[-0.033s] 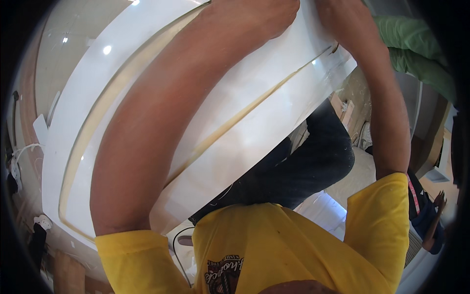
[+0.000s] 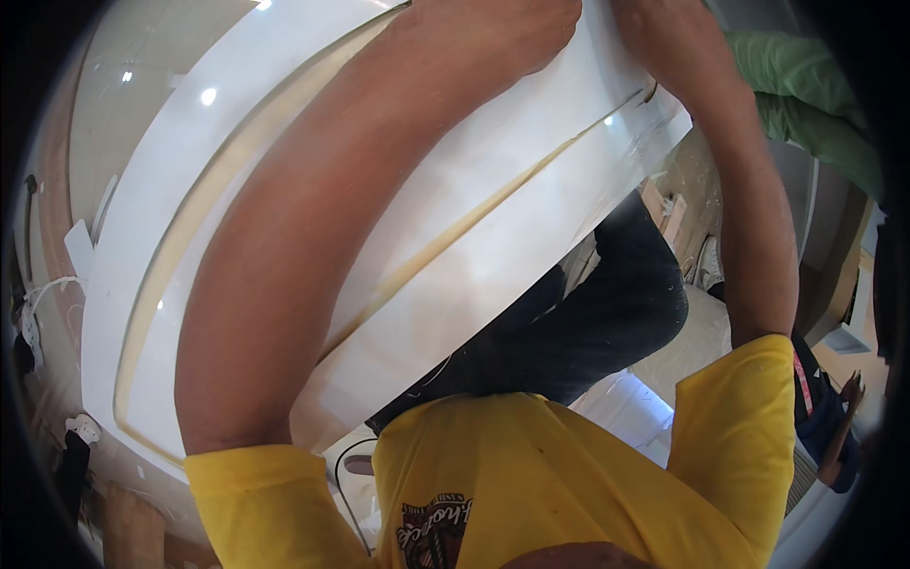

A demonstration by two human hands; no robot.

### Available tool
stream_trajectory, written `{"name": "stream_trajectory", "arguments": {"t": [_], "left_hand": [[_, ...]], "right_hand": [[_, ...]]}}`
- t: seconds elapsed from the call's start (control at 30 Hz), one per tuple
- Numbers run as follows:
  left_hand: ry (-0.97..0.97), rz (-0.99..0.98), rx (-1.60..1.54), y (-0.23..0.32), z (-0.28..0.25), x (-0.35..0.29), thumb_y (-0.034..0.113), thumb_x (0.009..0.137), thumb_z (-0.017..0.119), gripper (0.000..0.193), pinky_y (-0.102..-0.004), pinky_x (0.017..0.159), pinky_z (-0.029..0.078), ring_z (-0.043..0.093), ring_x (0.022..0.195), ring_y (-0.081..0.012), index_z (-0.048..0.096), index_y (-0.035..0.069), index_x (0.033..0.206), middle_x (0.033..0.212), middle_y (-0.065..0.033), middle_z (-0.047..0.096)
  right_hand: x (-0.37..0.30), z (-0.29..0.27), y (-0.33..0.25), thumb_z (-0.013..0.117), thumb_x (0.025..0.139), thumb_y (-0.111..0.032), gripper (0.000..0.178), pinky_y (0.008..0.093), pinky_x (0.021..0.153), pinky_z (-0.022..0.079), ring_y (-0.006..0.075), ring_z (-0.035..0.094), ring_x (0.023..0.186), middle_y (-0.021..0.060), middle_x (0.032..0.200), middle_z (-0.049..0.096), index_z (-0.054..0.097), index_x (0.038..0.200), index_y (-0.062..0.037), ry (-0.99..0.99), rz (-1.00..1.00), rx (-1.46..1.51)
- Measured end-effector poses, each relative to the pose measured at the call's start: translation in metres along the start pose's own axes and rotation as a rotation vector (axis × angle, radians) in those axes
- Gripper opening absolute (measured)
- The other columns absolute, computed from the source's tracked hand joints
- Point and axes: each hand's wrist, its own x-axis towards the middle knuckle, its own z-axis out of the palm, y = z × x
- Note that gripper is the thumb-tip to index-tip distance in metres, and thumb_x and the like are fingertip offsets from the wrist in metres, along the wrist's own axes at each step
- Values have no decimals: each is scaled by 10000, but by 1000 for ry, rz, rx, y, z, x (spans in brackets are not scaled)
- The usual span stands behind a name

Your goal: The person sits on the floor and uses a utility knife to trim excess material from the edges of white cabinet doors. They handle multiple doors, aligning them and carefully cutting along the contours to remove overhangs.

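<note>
White panel (image 2: 517, 242) w/ tan strips (image 2: 441, 242) lies beneath L hand (image 2: 550, 27) & near R hand (image 2: 649, 27), both cropped, can't tell if gripping; approx no change vs a sec ago, so prob same step.

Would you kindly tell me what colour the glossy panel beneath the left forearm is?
The panel is white with tan bands, best seen in the head view.

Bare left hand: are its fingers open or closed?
Cannot tell: the bare left hand, over the glossy white panel, has its fingers beyond the top edge.
</note>
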Motion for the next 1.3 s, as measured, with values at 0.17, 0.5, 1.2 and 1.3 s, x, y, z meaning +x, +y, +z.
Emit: {"name": "stream_trajectory", "arguments": {"t": [0.17,0.5,1.2,1.3], "left_hand": [[14,20,26,-2,10,8,196,1008,502,348,-609,1110,367,510,1317,-356,698,71,1268,1320,-178,605],[87,-1,47,-2,22,8,235,1005,498,370,-616,1107,367,514,1318,-360,690,98,1291,1313,-174,606],[119,34,47,-4,18,4,242,990,519,345,-603,1059,387,520,1259,-324,702,120,1257,1258,-133,615],[70,35,69,-3,16,6,249,994,519,350,-609,1058,387,519,1259,-331,696,120,1266,1257,-138,611]], "right_hand": [[7,4,10,541,906,-67,138,513,777,547,421,699,872,245,847,693,650,953,2,0,-39,35],[1,15,17,539,958,-104,158,553,741,503,493,659,835,299,824,653,624,907,18,87,46,269],[-5,7,-1,529,917,-66,135,537,732,545,450,700,806,260,799,687,637,930,13,36,72,44],[-1,10,5,529,903,-58,143,530,753,553,438,707,830,256,819,696,649,930,13,4,53,38]]}}
